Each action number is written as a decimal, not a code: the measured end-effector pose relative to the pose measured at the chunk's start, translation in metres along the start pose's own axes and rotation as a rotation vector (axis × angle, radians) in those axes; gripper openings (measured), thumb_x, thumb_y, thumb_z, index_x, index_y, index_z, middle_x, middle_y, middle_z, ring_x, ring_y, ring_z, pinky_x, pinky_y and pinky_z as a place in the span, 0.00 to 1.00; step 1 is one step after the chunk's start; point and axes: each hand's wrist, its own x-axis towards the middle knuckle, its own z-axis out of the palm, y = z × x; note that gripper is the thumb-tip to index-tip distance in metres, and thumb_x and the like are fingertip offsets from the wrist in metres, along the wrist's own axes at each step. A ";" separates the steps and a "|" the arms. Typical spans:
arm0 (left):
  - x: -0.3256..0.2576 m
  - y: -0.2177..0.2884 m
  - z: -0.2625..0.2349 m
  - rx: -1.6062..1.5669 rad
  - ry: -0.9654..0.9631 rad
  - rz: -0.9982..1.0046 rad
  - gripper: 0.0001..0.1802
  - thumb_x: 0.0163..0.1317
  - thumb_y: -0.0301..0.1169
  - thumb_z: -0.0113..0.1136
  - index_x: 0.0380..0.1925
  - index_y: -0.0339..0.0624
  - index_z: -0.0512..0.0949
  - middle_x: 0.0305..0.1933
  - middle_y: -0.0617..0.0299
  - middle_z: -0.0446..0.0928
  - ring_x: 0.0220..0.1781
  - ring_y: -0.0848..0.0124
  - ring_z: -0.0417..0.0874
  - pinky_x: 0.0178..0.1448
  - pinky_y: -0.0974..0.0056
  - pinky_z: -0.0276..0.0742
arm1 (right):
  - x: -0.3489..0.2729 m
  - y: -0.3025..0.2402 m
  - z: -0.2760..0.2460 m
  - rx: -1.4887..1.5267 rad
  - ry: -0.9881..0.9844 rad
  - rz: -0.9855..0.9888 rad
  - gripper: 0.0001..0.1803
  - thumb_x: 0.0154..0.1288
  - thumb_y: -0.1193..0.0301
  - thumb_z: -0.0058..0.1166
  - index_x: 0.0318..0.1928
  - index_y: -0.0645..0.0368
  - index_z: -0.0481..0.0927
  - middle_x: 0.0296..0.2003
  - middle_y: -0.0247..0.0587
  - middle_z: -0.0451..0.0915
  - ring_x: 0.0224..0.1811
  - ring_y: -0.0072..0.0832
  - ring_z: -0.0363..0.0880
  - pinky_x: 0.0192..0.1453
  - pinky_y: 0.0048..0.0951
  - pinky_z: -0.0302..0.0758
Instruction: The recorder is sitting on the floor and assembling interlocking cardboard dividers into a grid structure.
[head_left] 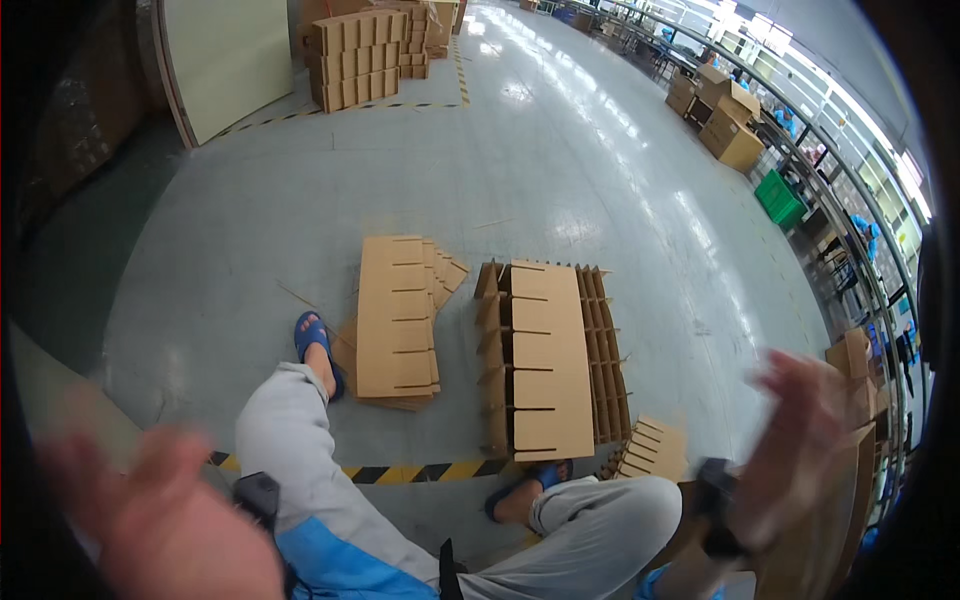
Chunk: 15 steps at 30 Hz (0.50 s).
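My left hand (175,520) is raised at the lower left, blurred, with its fingers apart and nothing visible in it. On the right, my right hand (797,425) is also raised and smeared by motion; its fingers look stretched out and hold nothing I can see. Both hands are away from the cardboard on the floor. A slotted cardboard sheet (550,360) lies on top of an assembled cardboard divider grid (607,350) in front of me. To its left is a fanned stack of slotted cardboard sheets (392,320). Smaller slotted cardboard strips (655,447) lie by my right knee.
A yellow-black floor tape line (400,473) runs past my feet. Stacked divider grids (355,62) stand at the far left beside a pale panel (230,65). Cardboard boxes (733,138), a green crate (779,200) and a railed work line with people are along the right.
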 end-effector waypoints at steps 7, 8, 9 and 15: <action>-0.034 -0.034 0.062 -0.602 -0.880 0.183 0.18 0.73 0.34 0.53 0.59 0.42 0.69 0.50 0.59 0.78 0.53 0.72 0.79 0.53 0.65 0.78 | 0.003 0.246 0.077 -0.400 -0.901 0.660 0.29 0.64 0.58 0.60 0.58 0.68 0.77 0.53 0.55 0.81 0.55 0.40 0.81 0.58 0.35 0.77; -0.039 -0.050 0.088 -0.491 -1.018 0.193 0.19 0.73 0.34 0.53 0.60 0.40 0.68 0.51 0.58 0.78 0.53 0.72 0.79 0.53 0.65 0.77 | -0.011 0.280 0.070 -0.553 -0.946 0.701 0.32 0.62 0.55 0.60 0.59 0.66 0.76 0.54 0.57 0.80 0.57 0.43 0.80 0.60 0.37 0.76; -0.044 -0.064 0.109 -0.372 -1.146 0.204 0.20 0.73 0.35 0.54 0.60 0.39 0.68 0.52 0.57 0.77 0.54 0.72 0.78 0.54 0.65 0.77 | -0.032 0.307 0.065 -0.741 -0.891 0.678 0.34 0.60 0.52 0.60 0.60 0.64 0.76 0.55 0.60 0.79 0.60 0.46 0.78 0.63 0.41 0.74; -0.090 -0.161 0.220 -0.266 -1.119 -0.242 0.28 0.72 0.40 0.54 0.65 0.35 0.65 0.63 0.45 0.74 0.64 0.57 0.76 0.65 0.59 0.72 | -0.112 0.313 0.101 -0.968 -0.377 0.854 0.45 0.54 0.53 0.66 0.68 0.60 0.63 0.66 0.55 0.64 0.70 0.52 0.60 0.69 0.47 0.67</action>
